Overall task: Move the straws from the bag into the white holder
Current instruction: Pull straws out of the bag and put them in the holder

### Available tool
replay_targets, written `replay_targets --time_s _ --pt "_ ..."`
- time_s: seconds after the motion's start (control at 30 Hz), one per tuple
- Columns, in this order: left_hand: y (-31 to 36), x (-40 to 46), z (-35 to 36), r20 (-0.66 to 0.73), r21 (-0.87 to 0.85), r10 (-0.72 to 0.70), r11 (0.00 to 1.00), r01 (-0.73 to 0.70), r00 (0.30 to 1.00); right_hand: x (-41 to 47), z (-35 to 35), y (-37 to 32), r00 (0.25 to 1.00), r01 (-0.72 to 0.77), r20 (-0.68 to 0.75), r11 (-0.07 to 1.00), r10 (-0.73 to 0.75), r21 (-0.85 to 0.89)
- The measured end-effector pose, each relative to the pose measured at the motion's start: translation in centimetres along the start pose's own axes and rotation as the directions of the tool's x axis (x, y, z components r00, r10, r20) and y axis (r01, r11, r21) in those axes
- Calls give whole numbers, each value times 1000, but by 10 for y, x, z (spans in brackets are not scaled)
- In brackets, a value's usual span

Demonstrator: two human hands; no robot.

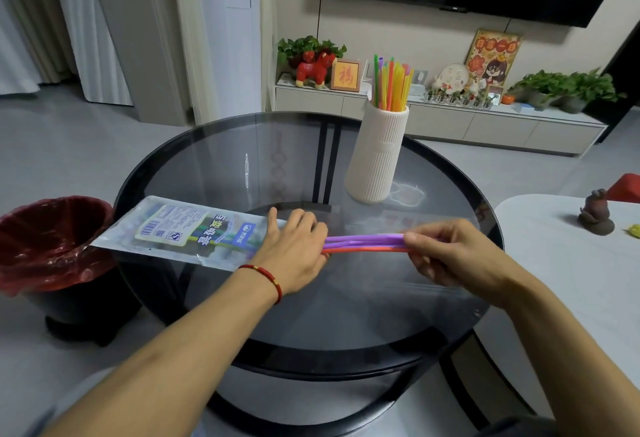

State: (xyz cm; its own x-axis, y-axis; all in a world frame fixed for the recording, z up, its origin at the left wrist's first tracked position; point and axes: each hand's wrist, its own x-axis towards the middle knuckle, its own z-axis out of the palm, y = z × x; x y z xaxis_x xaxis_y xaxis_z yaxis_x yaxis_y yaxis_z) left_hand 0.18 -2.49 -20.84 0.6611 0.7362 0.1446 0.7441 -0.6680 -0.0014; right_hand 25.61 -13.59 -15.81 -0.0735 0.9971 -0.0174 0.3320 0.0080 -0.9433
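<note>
The straws (363,243) look very light, thin and bendy, and smooth enough to slip, so a soft pinch near one end seems best. A hard squeeze could flatten them. A few purple and orange ones stick out of the open end of the bag (180,230), which lies flat on the glass table (346,315).

The right hand (450,256) has its fingers curled and pinches the free ends of these straws. The arm reaches in low from the right.

The left hand (294,246) lies on the bag's open end with fingers mostly flat, pressing it down. Its arm stretches forward over the table.

The white holder (377,156) stands upright farther back on the table, with many straws already in it.
</note>
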Motion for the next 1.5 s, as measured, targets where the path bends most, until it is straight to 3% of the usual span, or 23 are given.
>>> replay_targets --time_s 0.1,0.17,0.3,0.4,0.57,0.7,0.77,0.87,1.03,1.2,1.37,1.5 --pt "3 3 1 -23 -44 -31 999 30 999 2 -2 12 998 24 -65 887 7 460" --pt "7 5 1 -49 -70 -42 997 39 998 8 11 17 994 34 -104 831 28 555" --pt "21 5 -1 -76 -118 -1 993 -8 997 24 69 18 985 -7 -160 940 66 341" --pt "23 3 -1 -67 -142 -18 990 9 998 40 98 11 937 21 -344 975 57 219" --pt "4 -2 3 55 -108 -32 993 38 998 36 53 -13 847 95 -529 994 -51 56" --pt "3 -5 10 114 -125 -10 992 24 993 29 7 -43 871 36 -471 974 -141 -224" --pt "3 -5 11 120 -130 -3 991 19 993 39 -6 -59 899 -25 -398 886 -183 -464" --pt "4 -4 10 138 -130 -8 991 26 990 56 3 -64 940 -68 -300 770 -165 -635" --pt "6 -3 9 158 -115 -17 993 36 987 66 35 -26 969 -110 -233 702 -81 -703" --pt "3 -3 13 163 -129 -3 991 24 987 62 30 -15 895 -44 -379 800 -235 -599" --pt "3 0 14 165 -153 -9 988 34 986 56 32 -4 921 -139 -386 880 -54 -454" --pt "4 2 15 157 -161 -11 986 37 987 69 11 -33 882 -53 -451 925 -133 -377"
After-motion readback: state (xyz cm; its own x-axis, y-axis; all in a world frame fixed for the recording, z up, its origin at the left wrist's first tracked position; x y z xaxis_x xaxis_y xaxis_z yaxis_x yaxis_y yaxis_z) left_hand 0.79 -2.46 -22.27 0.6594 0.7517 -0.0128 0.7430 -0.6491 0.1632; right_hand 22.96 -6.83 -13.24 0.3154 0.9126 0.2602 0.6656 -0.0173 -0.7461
